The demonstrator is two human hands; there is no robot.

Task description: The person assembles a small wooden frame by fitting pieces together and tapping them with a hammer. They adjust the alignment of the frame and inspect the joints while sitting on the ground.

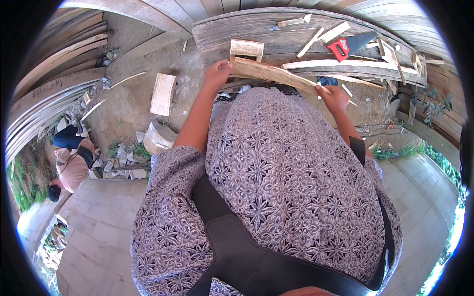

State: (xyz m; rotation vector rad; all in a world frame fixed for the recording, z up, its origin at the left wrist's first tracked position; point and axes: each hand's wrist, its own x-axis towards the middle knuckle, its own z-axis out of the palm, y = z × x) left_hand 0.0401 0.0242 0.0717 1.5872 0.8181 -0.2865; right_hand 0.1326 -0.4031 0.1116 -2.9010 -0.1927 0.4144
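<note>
A long, rough-edged wooden board [274,72] spans the space in front of my body, tilted down toward the right. My left hand [217,76] pinches its left end, and my right hand [335,97] grips the right end, thumb on top. Just beyond the left end, a short wooden block [246,48] sits on the edge of the weathered wooden bench [217,33]. A handsaw [350,45] with a red handle and dark blade lies on the bench to the right. Near it rest a long pale strip [340,64] and a short wood piece [335,32].
A pale plank piece [163,94] lies on the dirt floor to the left. Stacked boards [59,64] line the far left side. Another person [74,163] is bent over at left. A small wooden frame [387,52] stands at the bench's right end.
</note>
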